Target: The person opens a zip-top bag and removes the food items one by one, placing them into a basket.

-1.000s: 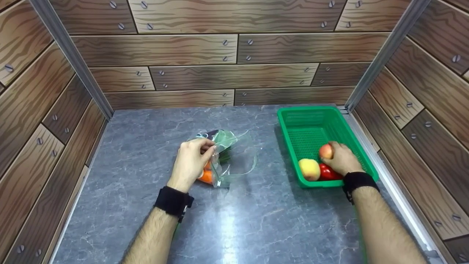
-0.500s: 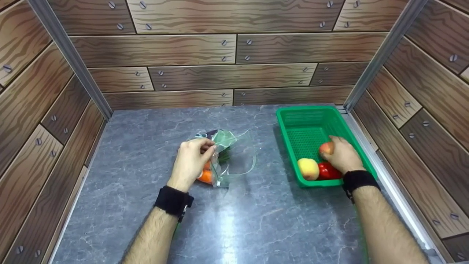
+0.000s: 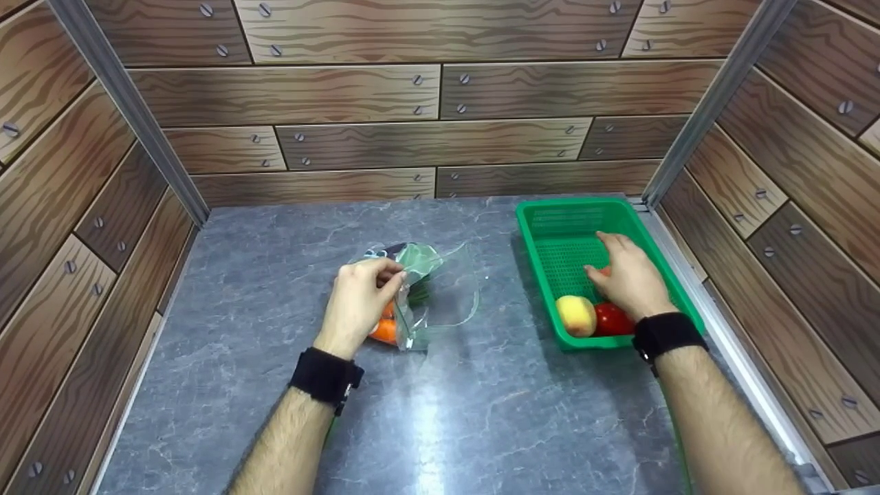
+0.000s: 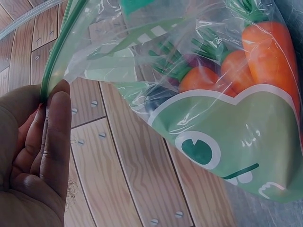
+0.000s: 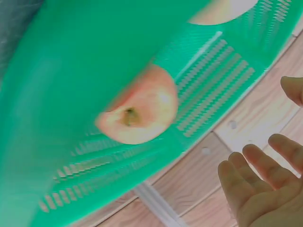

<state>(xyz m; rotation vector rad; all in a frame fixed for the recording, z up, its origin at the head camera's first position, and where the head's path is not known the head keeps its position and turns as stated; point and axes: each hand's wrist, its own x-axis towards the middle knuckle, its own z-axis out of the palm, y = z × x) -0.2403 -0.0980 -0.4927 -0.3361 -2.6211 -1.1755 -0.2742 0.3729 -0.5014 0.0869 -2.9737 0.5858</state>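
Observation:
My left hand [image 3: 359, 297] pinches the green zip edge of a clear zip bag [image 4: 222, 142] between thumb and fingers. Inside the bag are carrots [image 4: 270, 56] with green tops and a dark purple item; a green cartoon face is printed on its front. Over the green basket [image 3: 540, 275], my right hand [image 3: 632, 278] has its fingers spread and holds nothing. An apple [image 5: 142, 109] with a reddish-yellow skin lies in the basket, mostly hidden by that hand in the head view. Beside it sit a yellow apple [image 3: 576, 316] and a shiny red item [image 3: 613, 320].
The grey marbled tabletop [image 3: 481, 412] carries the bag near the middle and the basket at the right. Wood-patterned walls [image 3: 357, 96] enclose the back and sides. A metal rail [image 3: 746, 371] runs along the table's right edge.
My right hand has let go of the reddish apple in the basket, spread its fingers and moved up slightly. My left hand has stayed at the bag's edge.

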